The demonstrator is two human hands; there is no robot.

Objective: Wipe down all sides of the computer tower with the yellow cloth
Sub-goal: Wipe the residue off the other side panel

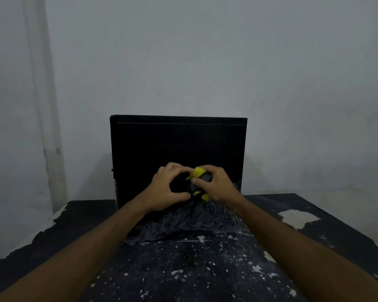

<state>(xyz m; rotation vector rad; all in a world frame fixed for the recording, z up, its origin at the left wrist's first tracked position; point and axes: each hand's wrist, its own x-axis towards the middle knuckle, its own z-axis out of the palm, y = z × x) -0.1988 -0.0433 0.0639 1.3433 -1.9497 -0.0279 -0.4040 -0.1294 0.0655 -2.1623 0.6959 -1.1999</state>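
Observation:
A black computer tower stands upright on a dark table, its broad side facing me. In front of its lower part both hands hold a bunched yellow cloth with dark patches. My left hand curls its fingers and thumb round the cloth's dark left part. My right hand grips the yellow part from the right, thumb pointing left. Much of the cloth is hidden between the hands.
A grey fringed mat lies under the tower's front edge. The table's dark top is speckled and chipped, with a pale bare patch at the right. A plain grey wall rises close behind the tower.

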